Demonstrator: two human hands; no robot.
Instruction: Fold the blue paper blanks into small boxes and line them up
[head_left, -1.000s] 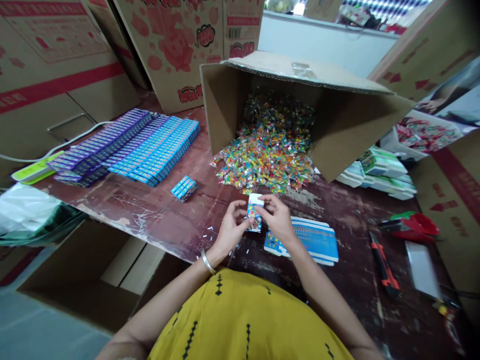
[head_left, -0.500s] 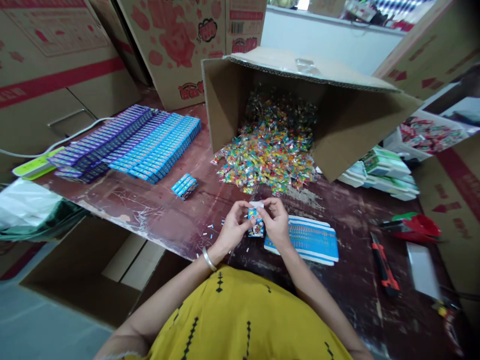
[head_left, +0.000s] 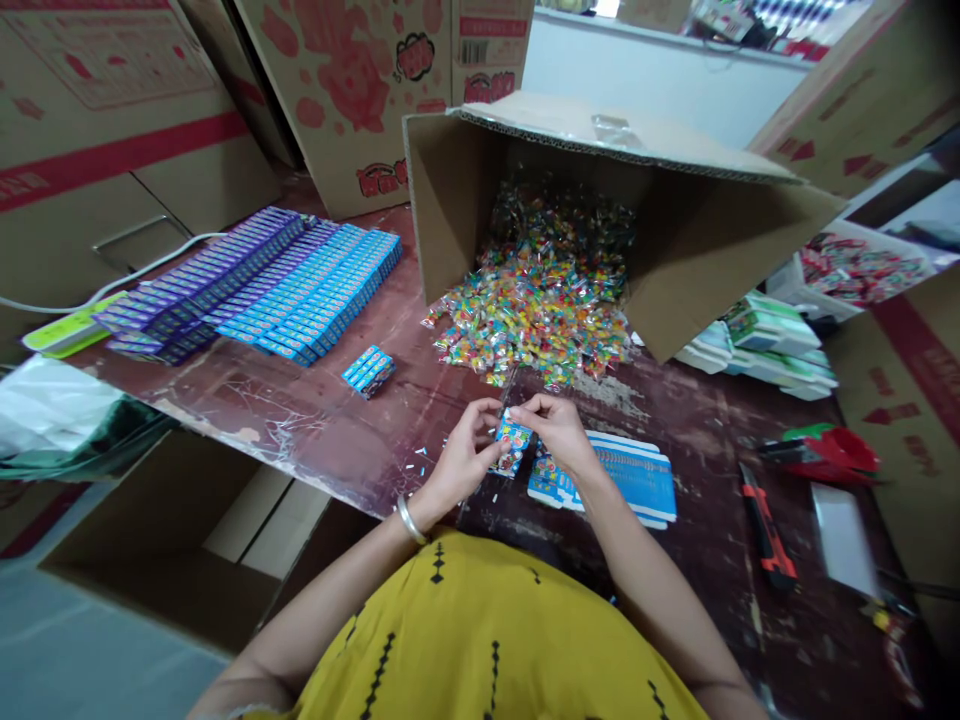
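Between my hands is a small blue printed candy box (head_left: 513,446), held upright above the table's near edge. My left hand (head_left: 471,450) grips its left side, thumb across the front. My right hand (head_left: 553,430) pinches the top edge, where a bit of white flap shows. Just right of the box lies a fanned stack of flat blue cartons (head_left: 630,478), partly under my right forearm. Farther off, a heap of wrapped candies (head_left: 536,320) spills out of a cardboard box (head_left: 675,240) lying on its side. A small group of finished-looking blue boxes (head_left: 369,371) sits to the left.
Rows of blue boxes (head_left: 322,290) and purple boxes (head_left: 202,270) stand at the back left. On the right lie a red and black utility knife (head_left: 768,530), a red tape dispenser (head_left: 832,452) and green-white packs (head_left: 772,335). An open carton (head_left: 172,540) stands below the table's left edge.
The box has tilted slightly, and its raised white top flap has been folded down. My right hand has shifted over the top, uncovering more of the flat cartons' left end.
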